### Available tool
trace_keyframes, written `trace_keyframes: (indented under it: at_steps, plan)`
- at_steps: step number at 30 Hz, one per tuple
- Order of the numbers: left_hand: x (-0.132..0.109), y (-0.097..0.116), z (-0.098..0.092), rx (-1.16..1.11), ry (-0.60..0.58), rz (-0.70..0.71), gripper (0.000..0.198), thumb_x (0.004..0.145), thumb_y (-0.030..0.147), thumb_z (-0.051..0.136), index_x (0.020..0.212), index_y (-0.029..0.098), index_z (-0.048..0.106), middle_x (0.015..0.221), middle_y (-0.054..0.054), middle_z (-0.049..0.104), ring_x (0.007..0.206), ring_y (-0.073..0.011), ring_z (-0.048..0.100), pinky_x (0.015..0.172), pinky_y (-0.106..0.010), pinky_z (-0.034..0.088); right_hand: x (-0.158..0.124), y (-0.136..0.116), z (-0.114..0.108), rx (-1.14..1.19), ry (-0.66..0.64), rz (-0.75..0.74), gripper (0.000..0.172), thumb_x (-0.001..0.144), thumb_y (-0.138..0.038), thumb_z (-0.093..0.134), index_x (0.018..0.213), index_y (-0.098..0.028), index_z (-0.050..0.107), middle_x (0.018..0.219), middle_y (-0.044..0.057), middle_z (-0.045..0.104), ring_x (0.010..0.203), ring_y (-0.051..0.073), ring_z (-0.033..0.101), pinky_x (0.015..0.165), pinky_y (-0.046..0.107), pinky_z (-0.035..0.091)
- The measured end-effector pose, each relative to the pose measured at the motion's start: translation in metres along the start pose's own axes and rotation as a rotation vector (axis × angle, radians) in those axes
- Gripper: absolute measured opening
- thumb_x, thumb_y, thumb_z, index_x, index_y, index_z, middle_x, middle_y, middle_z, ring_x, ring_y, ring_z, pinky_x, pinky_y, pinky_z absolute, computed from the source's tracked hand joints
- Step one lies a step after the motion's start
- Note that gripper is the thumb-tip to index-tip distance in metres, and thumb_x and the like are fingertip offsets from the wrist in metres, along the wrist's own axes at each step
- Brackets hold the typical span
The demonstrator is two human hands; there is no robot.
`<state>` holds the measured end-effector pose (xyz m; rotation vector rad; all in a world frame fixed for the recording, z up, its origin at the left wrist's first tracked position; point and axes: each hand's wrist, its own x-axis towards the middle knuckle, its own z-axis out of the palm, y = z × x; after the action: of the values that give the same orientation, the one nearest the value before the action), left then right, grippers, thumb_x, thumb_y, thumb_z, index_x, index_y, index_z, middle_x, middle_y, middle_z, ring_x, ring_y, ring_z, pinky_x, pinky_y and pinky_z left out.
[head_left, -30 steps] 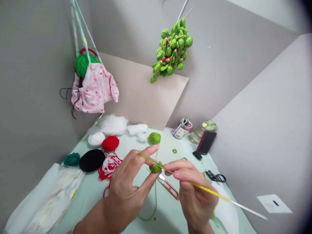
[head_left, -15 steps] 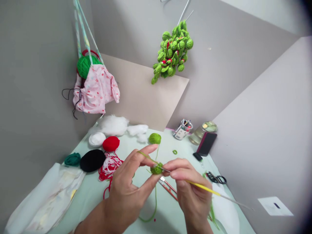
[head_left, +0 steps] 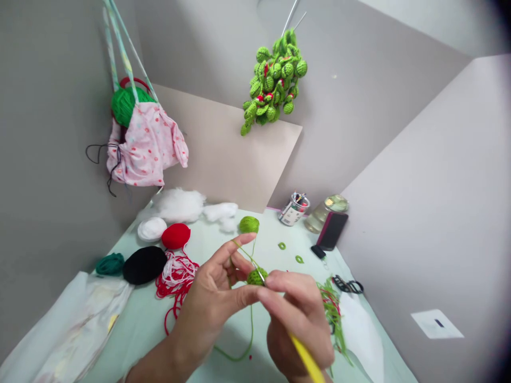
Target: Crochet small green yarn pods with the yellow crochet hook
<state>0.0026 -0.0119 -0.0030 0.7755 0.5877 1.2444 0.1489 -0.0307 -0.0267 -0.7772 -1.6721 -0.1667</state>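
My left hand pinches a small green crochet piece between thumb and middle finger, with green yarn running taut over the raised index finger. My right hand grips a yellow-handled crochet hook; its metal tip is at the green piece. A strand of the yarn hangs down from the piece and loops on the table. A small light green yarn ball lies just behind the hands.
On the pale green table lie black, red, teal yarn balls, white stuffing, tangled red and white yarn, scissors, a phone, a jar, a tin. A pink bag and crocheted green bunch hang on the wall.
My right hand has turned so the hook's handle now points down toward me instead of out to the right. The hands have closed in on the green piece. The view shifted slightly left.
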Motion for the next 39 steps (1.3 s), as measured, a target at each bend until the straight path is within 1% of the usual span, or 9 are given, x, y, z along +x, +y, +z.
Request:
trace_keyframes:
  at_steps: [1,5,9,12,16,20,26,32,39]
  plan:
    - [0.002,0.002,0.001,-0.055,-0.020,-0.052,0.056,0.070,0.021,0.099,0.122,0.032,0.081,0.082,0.004,0.067,0.079,-0.0110,0.067,0.076,-0.020,0.057,0.008,-0.001,0.001,0.087,0.077,0.062,0.030,0.105,-0.014,0.060,0.122,-0.031,0.077,0.096,0.005,0.071,0.086,0.020,0.072,0.063,0.032,0.063]
    - [0.004,0.004,0.003,-0.067,-0.005,-0.062,0.058,0.069,0.021,0.099,0.122,0.032,0.081,0.082,0.004,0.068,0.079,-0.0105,0.068,0.077,-0.019,0.057,0.027,-0.003,-0.001,0.204,0.040,0.160,0.024,0.106,-0.015,0.060,0.111,-0.029,0.080,0.092,0.003,0.074,0.078,0.017,0.073,0.060,0.029,0.061]
    - [0.000,-0.007,0.004,0.100,0.190,0.144,0.061,0.064,0.016,0.101,0.118,0.035,0.082,0.083,0.006,0.071,0.087,-0.0122,0.070,0.091,-0.021,0.056,0.008,0.000,-0.003,-0.122,-0.043,-0.024,0.035,0.099,-0.006,0.067,0.125,-0.027,0.078,0.104,0.006,0.074,0.096,0.020,0.073,0.077,0.032,0.066]
    - [-0.002,-0.012,0.007,0.039,0.203,0.097,0.065,0.060,0.020,0.103,0.120,0.033,0.081,0.086,0.004,0.071,0.086,-0.0136,0.070,0.085,-0.022,0.057,-0.004,0.000,0.002,-0.212,-0.017,-0.110,0.041,0.097,-0.006,0.070,0.130,-0.029,0.076,0.103,0.005,0.073,0.100,0.023,0.072,0.083,0.037,0.067]
    - [-0.002,-0.009,0.012,-0.176,0.111,-0.135,0.061,0.063,0.026,0.103,0.120,0.032,0.083,0.084,0.004,0.065,0.078,-0.0100,0.064,0.073,-0.019,0.054,0.007,-0.006,0.009,0.072,0.188,0.082,0.028,0.102,-0.012,0.066,0.118,-0.030,0.081,0.093,0.003,0.071,0.084,0.018,0.070,0.066,0.032,0.062]
    - [-0.003,-0.004,0.013,-0.249,0.070,-0.214,0.060,0.064,0.026,0.102,0.121,0.031,0.083,0.085,0.003,0.065,0.079,-0.0092,0.061,0.077,-0.018,0.052,0.020,-0.007,0.005,0.280,0.141,0.253,0.027,0.103,-0.013,0.064,0.112,-0.031,0.081,0.092,0.001,0.073,0.081,0.014,0.070,0.063,0.026,0.059]
    - [-0.001,-0.002,0.009,-0.204,0.082,-0.118,0.055,0.067,0.024,0.101,0.119,0.033,0.083,0.085,0.004,0.065,0.081,-0.0107,0.062,0.081,-0.022,0.053,0.017,-0.001,-0.005,0.374,0.072,0.306,0.030,0.104,-0.011,0.061,0.118,-0.029,0.079,0.102,0.002,0.079,0.093,0.015,0.075,0.075,0.027,0.064]
    - [0.001,0.002,0.003,-0.022,0.097,0.010,0.050,0.074,0.023,0.097,0.120,0.034,0.082,0.091,0.002,0.067,0.090,-0.0143,0.064,0.085,-0.024,0.054,0.020,-0.003,-0.008,0.413,0.072,0.353,0.026,0.104,-0.013,0.060,0.114,-0.027,0.080,0.099,0.003,0.081,0.086,0.017,0.076,0.076,0.031,0.066]
    - [0.000,0.008,0.003,0.028,0.024,-0.024,0.039,0.077,0.022,0.092,0.114,0.030,0.085,0.089,0.000,0.067,0.090,-0.0155,0.062,0.084,-0.024,0.051,0.031,0.003,-0.015,0.683,0.102,0.669,0.016,0.102,-0.025,0.067,0.097,-0.022,0.082,0.082,0.003,0.076,0.069,0.017,0.075,0.063,0.029,0.065]
